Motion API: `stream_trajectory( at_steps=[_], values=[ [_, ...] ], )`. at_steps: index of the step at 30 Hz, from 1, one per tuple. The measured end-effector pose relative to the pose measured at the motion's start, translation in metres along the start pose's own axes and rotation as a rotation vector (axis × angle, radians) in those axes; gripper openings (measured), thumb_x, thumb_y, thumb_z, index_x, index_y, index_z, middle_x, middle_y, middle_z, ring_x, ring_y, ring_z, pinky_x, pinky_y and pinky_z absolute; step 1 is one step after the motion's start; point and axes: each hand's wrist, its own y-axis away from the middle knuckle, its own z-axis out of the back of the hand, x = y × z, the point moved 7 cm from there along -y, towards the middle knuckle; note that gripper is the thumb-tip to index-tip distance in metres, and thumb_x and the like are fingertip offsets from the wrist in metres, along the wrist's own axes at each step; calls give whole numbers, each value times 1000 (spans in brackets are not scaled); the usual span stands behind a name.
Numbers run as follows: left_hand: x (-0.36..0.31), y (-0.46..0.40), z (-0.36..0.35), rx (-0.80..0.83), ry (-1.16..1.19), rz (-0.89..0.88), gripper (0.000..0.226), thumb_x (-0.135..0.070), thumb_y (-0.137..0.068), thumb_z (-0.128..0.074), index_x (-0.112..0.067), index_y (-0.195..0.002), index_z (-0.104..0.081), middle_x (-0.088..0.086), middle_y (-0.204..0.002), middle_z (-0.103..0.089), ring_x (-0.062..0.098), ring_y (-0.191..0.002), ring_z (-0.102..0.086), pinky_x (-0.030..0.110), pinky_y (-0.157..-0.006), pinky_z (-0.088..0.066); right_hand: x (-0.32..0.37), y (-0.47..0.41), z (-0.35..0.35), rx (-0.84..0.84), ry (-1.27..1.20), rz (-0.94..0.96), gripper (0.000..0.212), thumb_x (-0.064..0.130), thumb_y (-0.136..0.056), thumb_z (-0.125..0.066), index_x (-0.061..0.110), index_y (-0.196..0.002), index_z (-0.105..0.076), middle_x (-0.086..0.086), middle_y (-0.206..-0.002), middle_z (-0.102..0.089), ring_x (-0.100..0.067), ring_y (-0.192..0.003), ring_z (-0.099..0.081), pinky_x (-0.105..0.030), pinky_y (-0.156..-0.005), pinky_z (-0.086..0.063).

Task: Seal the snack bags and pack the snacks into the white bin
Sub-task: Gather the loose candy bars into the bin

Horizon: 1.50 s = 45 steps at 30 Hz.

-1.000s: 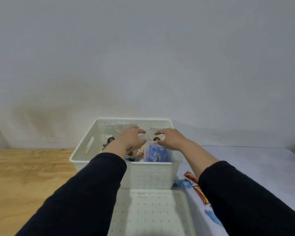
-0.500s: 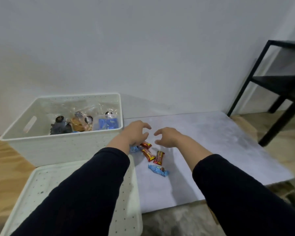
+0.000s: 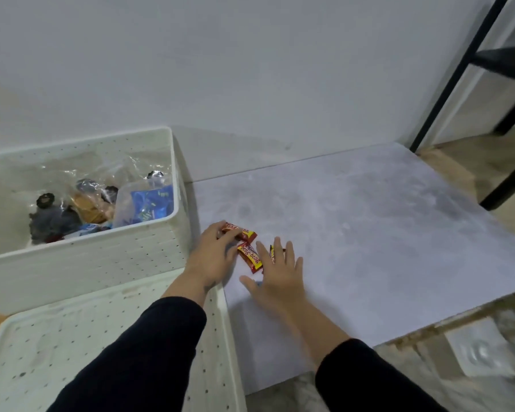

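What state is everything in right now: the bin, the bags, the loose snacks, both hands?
White bin: upright, open-topped, holding bags.
Snack bags: inside the bin.
Red snack bars: loose on the grey mat.
Left hand: fingers curled on one bar.
Right hand: flat, fingers spread.

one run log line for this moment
left hand: on red snack bar | right hand: flat over bars | white bin: holds bagged snacks

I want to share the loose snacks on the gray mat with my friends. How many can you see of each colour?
Red wrappers: 3, namely one under the left hand's fingers, one between the hands, one mostly under the right hand
Blue wrappers: 1, a sliver peeking out by the right hand's thumb
Total seen: 4; the hands may hide more.
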Motion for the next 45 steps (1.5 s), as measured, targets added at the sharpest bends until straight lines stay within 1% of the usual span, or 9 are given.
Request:
stream_trajectory(
  at_steps=[3,5,9,16,21,26,32,41,45],
  values=[
    [15,-21,-19,41,-141,-10,49,-42,-97,-40,-37,-145,-32,4,-157,-19,30,-146,-12,44,-120,-15,-2,-8,-11,-115,39,-6,60,65,-73,-44,32,-119,-62,-12,-133,-58,-39,-120,-56,-52,-89,-49],
    [22,-34,-29,48,-195,-30,51,-48,-96,-37,-39,-145,-29,5,-156,-22,32,-144,-17,44,-119,-17,-10,-16,-4,-227,7,-2,45,60,-75,-47,34,-107,-65,-6,-123,-63,-32,-112,-60,-43,-85,-50],
    [12,-53,-34,-19,-195,-64,44,-49,-95,-41,-44,-138,-40,-2,-149,-38,27,-137,-30,43,-111,-29,-35,-32,8,-375,-29,19,31,55,-80,-51,32,-92,-68,4,-99,-66,-24,-90,-63,-31,-66,-45],
    [-2,-63,-36,-113,-69,-44,30,-44,-94,-47,-45,-123,-57,-10,-128,-55,25,-113,-45,36,-90,-34,-56,-42,21,-511,-23,67,32,50,-83,-50,27,-89,-71,6,-78,-67,-24,-64,-58,-28,-43,-46],
    [-2,-55,-31,-217,67,6,29,-35,-94,-51,-41,-121,-61,-5,-121,-59,26,-105,-51,38,-90,-40,-63,-35,34,-523,-92,3,25,44,-80,-61,28,-96,-72,9,-80,-66,-19,-72,-60,-21,-41,-38],
    [-30,-39,-2,-337,130,-29,30,-31,-94,-54,-39,-121,-62,-4,-117,-61,26,-102,-53,38,-89,-42,-71,-33,64,-392,-335,-70,36,37,-87,-64,28,-122,-61,9,-108,-64,-16,-103,-51,-25,-66,-44],
    [-65,-10,65,-528,108,-78,30,-32,-91,-59,-38,-119,-64,-2,-108,-63,25,-93,-56,32,-79,-43,-44,-28,143,-514,-356,52,36,41,-88,-61,28,-121,-61,9,-106,-64,-14,-102,-50,-23,-62,-39],
    [-47,69,187,-795,16,-75,37,-45,-90,-43,-37,-120,-63,-2,-105,-63,24,-89,-58,36,-74,-46,77,-17,215,-544,-385,325,35,42,-88,-60,29,-120,-61,8,-104,-65,-14,-100,-51,-24,-62,-39],
    [11,103,242,-871,-84,37,30,-35,-90,-57,-34,-119,-64,1,-106,-65,26,-90,-58,38,-76,-47,146,-20,214,-487,-393,423,36,42,-88,-59,28,-121,-60,6,-108,-65,-15,-102,-51,-27,-66,-44]
  ],
)
